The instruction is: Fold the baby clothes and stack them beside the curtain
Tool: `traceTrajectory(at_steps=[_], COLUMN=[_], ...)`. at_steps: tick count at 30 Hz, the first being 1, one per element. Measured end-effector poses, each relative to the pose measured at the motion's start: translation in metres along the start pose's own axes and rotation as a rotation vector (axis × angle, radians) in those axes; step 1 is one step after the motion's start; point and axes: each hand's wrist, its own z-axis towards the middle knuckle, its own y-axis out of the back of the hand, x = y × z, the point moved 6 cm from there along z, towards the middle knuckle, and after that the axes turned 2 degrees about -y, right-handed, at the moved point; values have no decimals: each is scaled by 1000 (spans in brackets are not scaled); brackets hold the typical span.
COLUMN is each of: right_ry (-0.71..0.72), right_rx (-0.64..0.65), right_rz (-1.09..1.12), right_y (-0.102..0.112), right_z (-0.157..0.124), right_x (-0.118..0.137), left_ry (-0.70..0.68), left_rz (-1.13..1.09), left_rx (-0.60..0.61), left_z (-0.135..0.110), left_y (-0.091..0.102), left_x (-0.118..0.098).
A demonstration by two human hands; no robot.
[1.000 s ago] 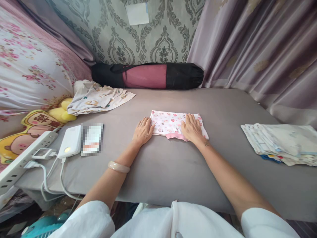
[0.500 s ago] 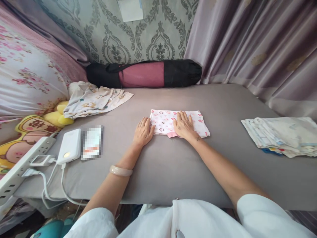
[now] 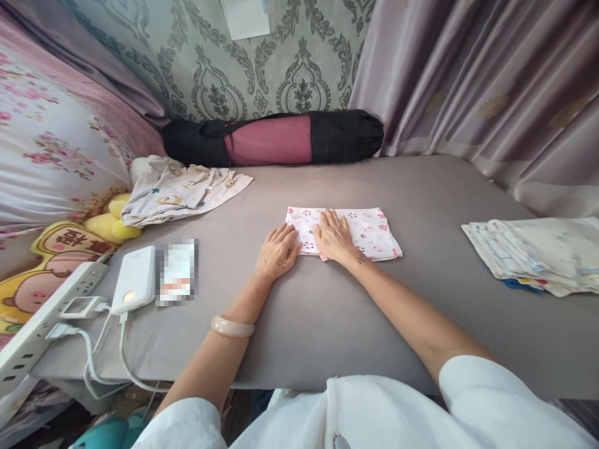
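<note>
A folded white cloth garment [image 3: 369,231] with pink and red prints lies flat on the grey-covered surface in front of me. A bit of pink trim peeks out at its near edge. My left hand [image 3: 278,251] rests flat over the garment's left edge, fingers stretched out. On the garment's left-middle part lies my right hand [image 3: 334,236], palm down with fingers extended. Neither hand grips the fabric. Whatever lies beneath the palms is hidden.
A folded cloth stack [image 3: 538,252] sits at the right. At the left are a crumpled printed cloth [image 3: 182,193], a white power bank [image 3: 135,279], a blurred packet [image 3: 178,272] and a power strip [image 3: 51,318] with cables. A black-and-pink rolled bag [image 3: 269,142] lies along the back.
My right hand has slid left across the garment, nearer to my left hand. My left hand has moved slightly right onto the garment's edge. The view has shifted a little.
</note>
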Motion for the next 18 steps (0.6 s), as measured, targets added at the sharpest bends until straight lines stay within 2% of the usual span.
traceTrajectory(at_steps=[4,13,18], right_ry=[43,35,59], right_rx=[-18,32,10], right_rz=[15,41,71], right_y=[-6,-8,-14], right_z=[1,11,21], right_x=[16,22,34], left_ry=[-18,-17,54], left_rz=[-16,-52,-42], left_rx=[-8,-42,-87], left_z=[0,0,0], left_y=[-1,-2,1], left_x=[1,2,8])
